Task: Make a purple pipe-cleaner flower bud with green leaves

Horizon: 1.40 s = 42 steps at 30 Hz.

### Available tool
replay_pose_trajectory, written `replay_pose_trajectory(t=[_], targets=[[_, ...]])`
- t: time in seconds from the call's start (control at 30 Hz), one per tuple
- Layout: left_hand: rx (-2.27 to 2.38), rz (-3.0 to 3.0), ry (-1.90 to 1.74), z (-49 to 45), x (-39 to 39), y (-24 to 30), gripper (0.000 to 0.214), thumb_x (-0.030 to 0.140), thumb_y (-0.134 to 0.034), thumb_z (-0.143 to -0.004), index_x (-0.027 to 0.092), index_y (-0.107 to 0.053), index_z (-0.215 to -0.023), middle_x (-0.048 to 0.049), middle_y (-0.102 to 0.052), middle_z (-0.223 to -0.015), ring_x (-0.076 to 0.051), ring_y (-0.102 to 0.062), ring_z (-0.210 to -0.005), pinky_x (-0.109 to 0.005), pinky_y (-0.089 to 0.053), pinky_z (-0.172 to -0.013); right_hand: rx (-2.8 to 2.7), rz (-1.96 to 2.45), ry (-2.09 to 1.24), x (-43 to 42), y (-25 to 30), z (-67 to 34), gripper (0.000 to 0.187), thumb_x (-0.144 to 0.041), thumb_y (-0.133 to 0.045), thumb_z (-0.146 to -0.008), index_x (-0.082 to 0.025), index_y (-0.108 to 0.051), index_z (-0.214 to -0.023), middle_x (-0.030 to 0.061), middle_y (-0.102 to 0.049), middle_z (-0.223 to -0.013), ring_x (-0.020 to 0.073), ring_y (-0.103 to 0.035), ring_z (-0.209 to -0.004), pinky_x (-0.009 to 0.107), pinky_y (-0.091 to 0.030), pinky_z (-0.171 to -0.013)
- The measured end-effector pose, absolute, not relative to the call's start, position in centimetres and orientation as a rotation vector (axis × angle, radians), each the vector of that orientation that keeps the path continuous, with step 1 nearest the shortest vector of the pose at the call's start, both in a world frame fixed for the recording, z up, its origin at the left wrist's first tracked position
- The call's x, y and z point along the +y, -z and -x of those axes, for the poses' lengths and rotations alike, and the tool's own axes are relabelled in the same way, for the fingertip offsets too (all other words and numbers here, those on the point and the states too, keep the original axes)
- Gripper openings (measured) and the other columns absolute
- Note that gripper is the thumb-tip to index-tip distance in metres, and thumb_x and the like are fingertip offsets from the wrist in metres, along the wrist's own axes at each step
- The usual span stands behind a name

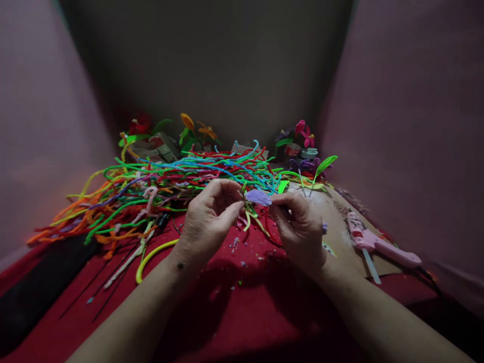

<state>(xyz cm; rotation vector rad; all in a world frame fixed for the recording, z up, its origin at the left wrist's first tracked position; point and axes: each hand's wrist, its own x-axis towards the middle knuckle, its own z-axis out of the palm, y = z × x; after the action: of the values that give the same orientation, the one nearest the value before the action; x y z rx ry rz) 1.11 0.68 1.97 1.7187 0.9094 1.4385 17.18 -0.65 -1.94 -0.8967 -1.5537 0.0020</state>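
One red-covered worktop (242,325) stretches across the scene, its near part lost in shadow. A tangled pile of fuzzy, many-coloured stems (189,174) fills the far left and middle; individual strands are hard to separate. At right is a tan board (338,239), partly hidden by the right hand (302,234). That hand pinches one end of a small purple petal shape. The left hand (212,222) has thumb and fingers drawn together at the shape's other end; whether they grip it, I cannot tell. Both forearms are cut off at the near edge. A pink glue gun (393,249) lies on the board. Far back, fuzzy flowers (304,132) are dim. The purple petal shape (258,197) sits between the hands, above tiny scraps (235,244).
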Motion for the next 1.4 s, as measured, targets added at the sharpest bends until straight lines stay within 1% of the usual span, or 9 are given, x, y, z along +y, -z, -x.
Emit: replay_pose_trajectory(t=[0.13, 0.3, 0.47, 0.67, 0.87, 1.0, 1.17, 1.4], targets=[[0.905, -1.756, -1.408, -1.2, 0.4, -1.9, 0.009, 0.013, -0.06, -0.074, 0.015, -0.058, -0.083, 0.0014, -0.062, -0.067, -0.01, -0.059, -0.057, -0.021, -0.05, -0.055, -1.583, 0.834, 0.046, -0.7, 1.9, -17.1, 0.016, -0.008, -0.053, -0.081, -0.022, -0.055, -0.087, 0.0003, -0.061, -0.078, 0.0125, -0.058, -0.073, 0.026, -0.048, -0.068], [0.915, -1.745, -1.401, -1.1, 0.0, -2.2, 0.005, 0.014, -0.058, -0.077, 0.015, -0.06, -0.082, 0.0018, -0.064, -0.062, -0.01, -0.06, -0.053, -0.021, -0.05, -0.054, -1.6, 0.793, 0.061, -0.7, 1.8, -17.1, 0.021, -0.004, -0.053, -0.08, -0.023, -0.053, -0.088, 0.0001, -0.061, -0.079, 0.0127, -0.06, -0.076, 0.027, -0.049, -0.071], [0.887, -1.766, -1.407, -1.0, 0.0, -2.2, 0.006, 0.016, -0.058, -0.077, 0.016, -0.061, -0.082, 0.0018, -0.064, -0.063, -0.011, -0.061, -0.055, -0.022, -0.051, -0.056, -1.586, 0.809, -0.01, -0.8, 1.9, -17.2, 0.018, -0.006, -0.052, -0.08, -0.023, -0.054, -0.087, 0.0007, -0.061, -0.08, 0.013, -0.059, -0.075, 0.028, -0.049, -0.071], [0.894, -1.869, -1.478, -1.0, 0.0, -2.0, 0.007, 0.014, -0.057, -0.078, 0.018, -0.063, -0.08, 0.0033, -0.061, -0.063, -0.009, -0.058, -0.055, -0.021, -0.05, -0.058, -1.571, 0.808, -0.033, -0.9, 1.9, -17.2, 0.017, -0.006, -0.053, -0.08, -0.023, -0.055, -0.085, -0.0002, -0.061, -0.078, 0.0124, -0.059, -0.076, 0.026, -0.047, -0.071], [0.941, -1.987, -1.487, -0.9, -0.3, -2.0, 0.005, 0.017, -0.059, -0.078, 0.017, -0.061, -0.082, 0.0018, -0.061, -0.071, -0.009, -0.059, -0.06, -0.02, -0.049, -0.061, -1.546, 0.83, -0.051, -0.9, 2.1, -17.0, 0.015, -0.008, -0.054, -0.08, -0.022, -0.056, -0.084, -0.0003, -0.06, -0.077, 0.0124, -0.058, -0.073, 0.026, -0.047, -0.068], [0.936, -1.988, -1.427, -0.6, -0.5, -2.2, 0.007, 0.02, -0.057, -0.079, 0.017, -0.061, -0.084, 0.0004, -0.062, -0.072, -0.01, -0.059, -0.061, -0.02, -0.048, -0.059, -1.551, 0.826, -0.06, -0.9, 2.1, -17.0, 0.015, -0.009, -0.054, -0.08, -0.023, -0.056, -0.085, 0.0, -0.06, -0.078, 0.0129, -0.059, -0.075, 0.026, -0.047, -0.07], [0.931, -1.955, -1.457, -0.7, -0.3, -2.3, 0.007, 0.019, -0.055, -0.08, 0.018, -0.06, -0.076, 0.0031, -0.058, -0.06, -0.008, -0.054, -0.053, -0.019, -0.045, -0.053, -1.567, 0.798, -0.113, -0.9, 2.2, -17.1, 0.016, -0.009, -0.053, -0.081, -0.023, -0.056, -0.087, 0.0006, -0.061, -0.08, 0.013, -0.059, -0.075, 0.027, -0.048, -0.071], [0.947, -1.926, -1.469, -0.8, -0.2, -2.3, 0.006, 0.018, -0.058, -0.079, 0.018, -0.061, -0.073, 0.0047, -0.057, -0.057, -0.007, -0.052, -0.049, -0.019, -0.043, -0.05, -1.598, 0.789, -0.09, -1.0, 1.9, -16.9, 0.017, -0.007, -0.054, -0.08, -0.023, -0.055, -0.085, 0.0006, -0.061, -0.079, 0.0128, -0.06, -0.076, 0.027, -0.049, -0.071]])
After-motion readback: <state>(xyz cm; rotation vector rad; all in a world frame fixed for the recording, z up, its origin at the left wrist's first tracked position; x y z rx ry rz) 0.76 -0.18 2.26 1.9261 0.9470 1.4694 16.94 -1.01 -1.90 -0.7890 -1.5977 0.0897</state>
